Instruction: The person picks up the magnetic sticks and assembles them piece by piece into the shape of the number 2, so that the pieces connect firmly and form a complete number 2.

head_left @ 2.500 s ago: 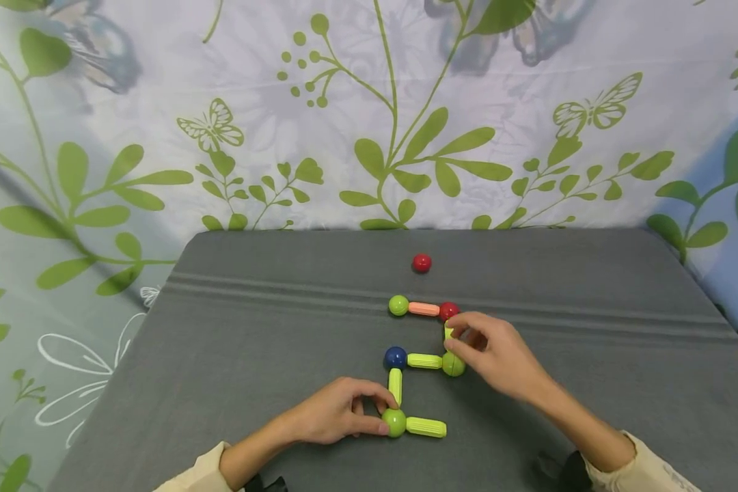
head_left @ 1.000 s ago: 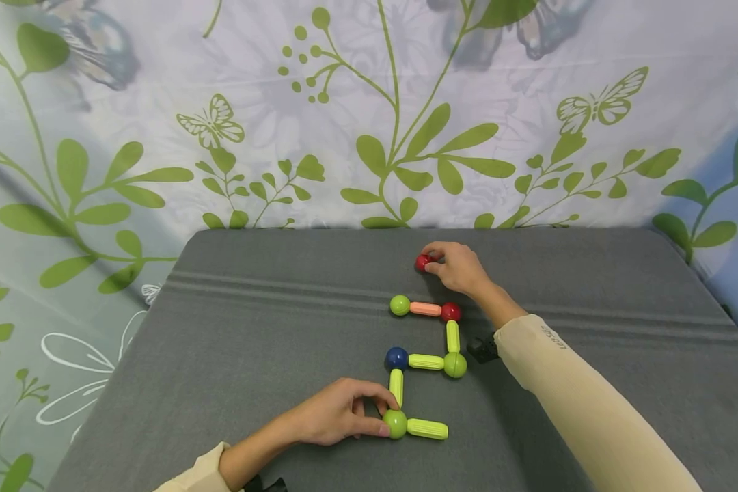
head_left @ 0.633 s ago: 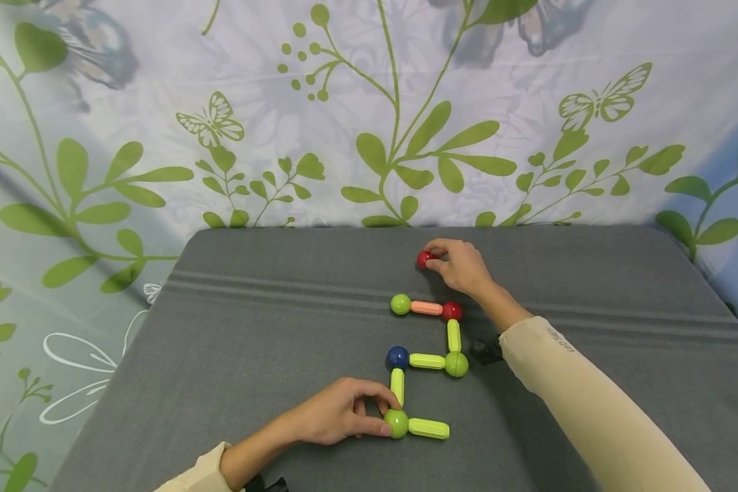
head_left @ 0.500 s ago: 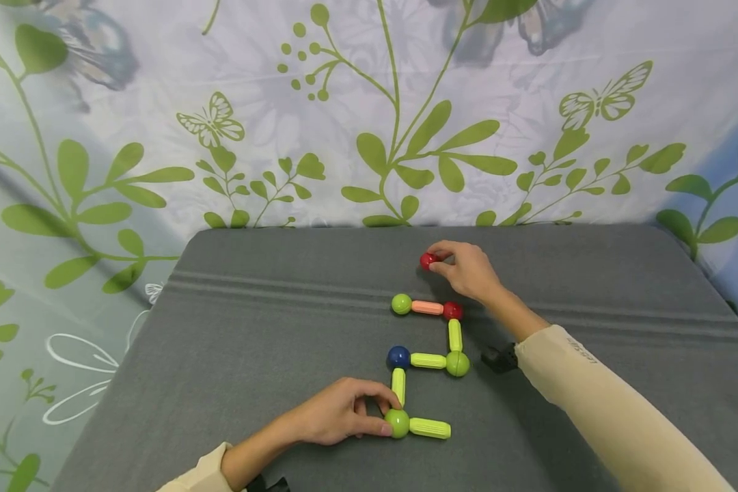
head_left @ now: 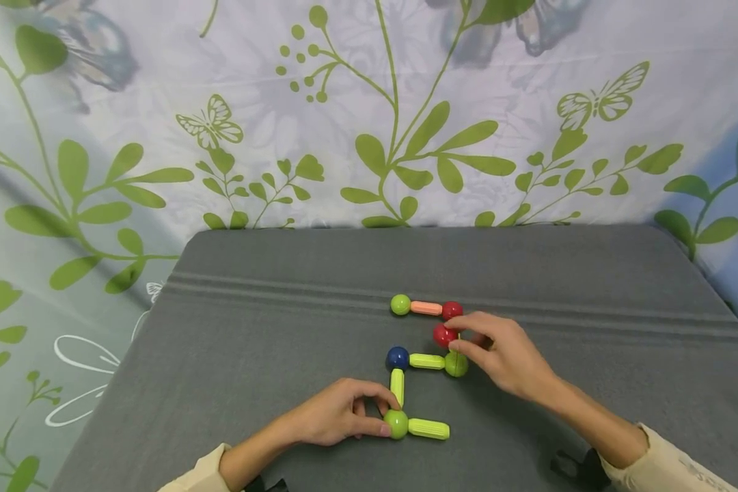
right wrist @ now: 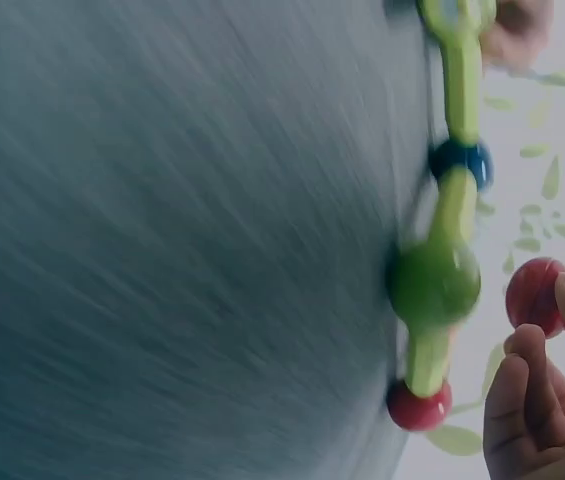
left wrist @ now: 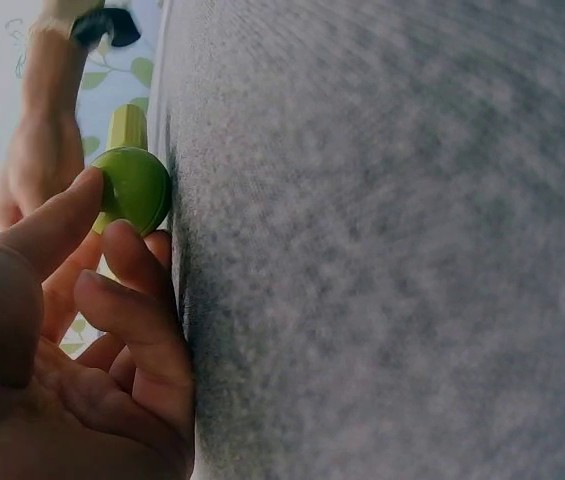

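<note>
My right hand (head_left: 507, 355) pinches a red ball (head_left: 445, 335) between thumb and fingers. In the head view the ball overlaps the upper part of a zigzag of balls and rods; the right wrist view shows it held apart from the chain. With thumb and fingertips my left hand (head_left: 344, 413) holds the near green ball (head_left: 396, 424). A yellow-green rod (head_left: 429, 428) sticks out to its right; another rod (head_left: 397, 388) leads up to a blue ball (head_left: 398, 358). From there a rod (head_left: 426, 361) runs to a second green ball (head_left: 456, 364). The rod above that one is mostly hidden by my right hand.
At the chain's far end, an orange rod (head_left: 426, 308) joins another red ball (head_left: 452, 310) to a green ball (head_left: 400, 305). Everything lies on a grey cloth-covered table (head_left: 270, 342). A leaf-patterned curtain (head_left: 320, 123) hangs behind the table's back edge.
My right hand went from the chain to the lone red ball at the back, took hold of it, and brought it toward me over the chain. My left hand stayed on the near green ball.
</note>
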{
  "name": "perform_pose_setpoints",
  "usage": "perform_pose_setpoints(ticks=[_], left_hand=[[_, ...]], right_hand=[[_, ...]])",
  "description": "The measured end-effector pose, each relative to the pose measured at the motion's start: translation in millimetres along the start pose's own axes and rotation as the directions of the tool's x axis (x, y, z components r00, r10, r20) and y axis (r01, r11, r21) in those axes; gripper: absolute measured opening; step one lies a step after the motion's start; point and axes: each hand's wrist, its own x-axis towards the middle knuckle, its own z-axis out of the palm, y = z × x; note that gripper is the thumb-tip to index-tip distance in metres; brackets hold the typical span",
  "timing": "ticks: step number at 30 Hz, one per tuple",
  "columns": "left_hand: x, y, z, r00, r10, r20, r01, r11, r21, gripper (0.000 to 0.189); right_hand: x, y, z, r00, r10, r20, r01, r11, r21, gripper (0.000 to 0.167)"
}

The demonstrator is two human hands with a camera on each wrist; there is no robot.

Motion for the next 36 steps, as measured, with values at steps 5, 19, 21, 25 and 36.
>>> perform_pose_setpoints(ticks=[5,19,21,25,36], left_hand=[[-1.8,0.6,-1.2,1.000,0.005,-0.008,-0.005,1.000,-0.002,0.024],[-2.5,-0.6,-0.5,1.000,0.004,-0.006,-0.004,1.000,-0.002,0.024],[-2.3,-0.4,-0.5,1.000,0.004,-0.007,-0.004,1.000,-0.002,0.024],[-1.6,0.8,0.0,1.000,0.001,-0.006,-0.001,1.000,0.003,0.023],[-0.3,1.4,0.6,1.000,-0.007,-0.005,0.007,1.000,0.001,0.023]], right_hand=[[-37.4,-8,5,0.999,0.028,0.026,-0.029,0.999,0.036,0.028],[-81.2,-9,12,0.957,0.156,0.245,-0.184,0.979,0.093,0.025],[-83.4,-8,12,0.960,0.116,0.253,-0.151,0.981,0.121,0.023],[-87.4,-8,13,0.964,0.050,0.263,-0.097,0.980,0.171,0.021],[-88.2,-8,14,0.955,0.072,0.287,-0.121,0.980,0.156,0.021]])
